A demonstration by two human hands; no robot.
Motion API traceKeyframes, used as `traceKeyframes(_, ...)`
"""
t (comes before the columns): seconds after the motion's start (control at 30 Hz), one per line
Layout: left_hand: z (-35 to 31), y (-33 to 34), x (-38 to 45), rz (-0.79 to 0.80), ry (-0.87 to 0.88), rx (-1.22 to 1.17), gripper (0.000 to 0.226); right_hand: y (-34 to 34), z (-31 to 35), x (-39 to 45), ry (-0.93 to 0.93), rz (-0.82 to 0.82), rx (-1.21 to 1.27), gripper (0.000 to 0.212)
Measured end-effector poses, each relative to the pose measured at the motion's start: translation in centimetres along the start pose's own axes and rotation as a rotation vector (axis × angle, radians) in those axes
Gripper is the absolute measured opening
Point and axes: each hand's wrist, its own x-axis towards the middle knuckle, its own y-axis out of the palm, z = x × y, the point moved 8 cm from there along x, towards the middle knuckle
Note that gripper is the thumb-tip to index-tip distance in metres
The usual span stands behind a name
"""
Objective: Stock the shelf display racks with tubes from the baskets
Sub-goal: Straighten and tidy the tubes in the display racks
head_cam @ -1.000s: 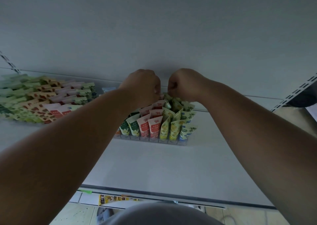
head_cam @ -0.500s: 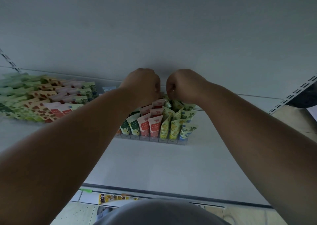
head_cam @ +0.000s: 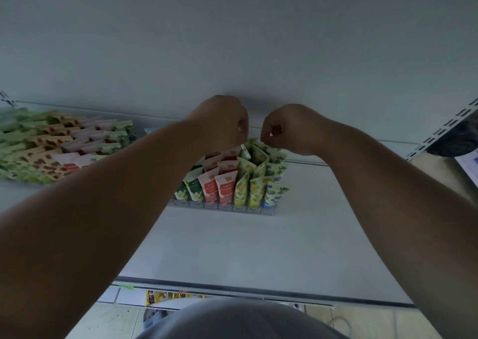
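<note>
Both hands reach to the back of the white shelf [head_cam: 232, 248], over a clear display rack [head_cam: 222, 207] that stands near the shelf's rear edge. The left hand [head_cam: 219, 124] is curled into a fist above the red tubes [head_cam: 219, 186]; whether its fingers pinch anything cannot be told. The right hand [head_cam: 289, 129] is curled too, fingertips drawn together at the top of a yellow-green tube [head_cam: 254, 148] in the back rows. A second batch of tubes [head_cam: 51, 147] lies slanted toward the shelf's left edge, well apart from the rack.
</note>
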Motion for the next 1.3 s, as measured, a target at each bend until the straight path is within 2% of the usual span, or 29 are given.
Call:
traceKeyframes(0.27, -0.2, 0.4, 0.0, 0.022, 0.019, -0.010, 0.014, 0.4, -0.1, -0.4, 0.000, 0.070, 0.049, 0.010)
traceKeyframes(0.67, -0.3, 0.3, -0.8, -0.029, 0.045, -0.010, 0.015, -0.3, 1.6, 0.1, -0.082, -0.036, -0.138, 0.013)
traceKeyframes(0.77, -0.4, -0.2, -1.5, -0.045, 0.071, -0.074, 0.013, -0.3, 1.5, -0.3, -0.084, -0.077, -0.126, 0.012)
traceKeyframes(0.9, -1.4, -0.1, -1.9, 0.007, 0.156, -0.001, 0.010, -0.5, 1.3, -1.6, -0.079, -0.133, -0.038, 0.011)
traceKeyframes(1.03, -1.8, 0.0, -1.6, 0.012, 0.150, 0.032, 0.004, 0.4, 1.6, -1.9, -0.078, -0.069, -0.027, 0.007)
traceKeyframes(1.13, -2.1, 0.2, -1.5, 0.019, 0.146, 0.029, 0.004, 0.8, 1.0, -1.6, -0.012, -0.041, -0.047, 0.008)
traceKeyframes(1.3, -1.5, 0.4, -1.6, 0.001, 0.105, 0.014, 0.012, 0.4, 1.9, -1.2, -0.028, -0.093, 0.012, 0.010)
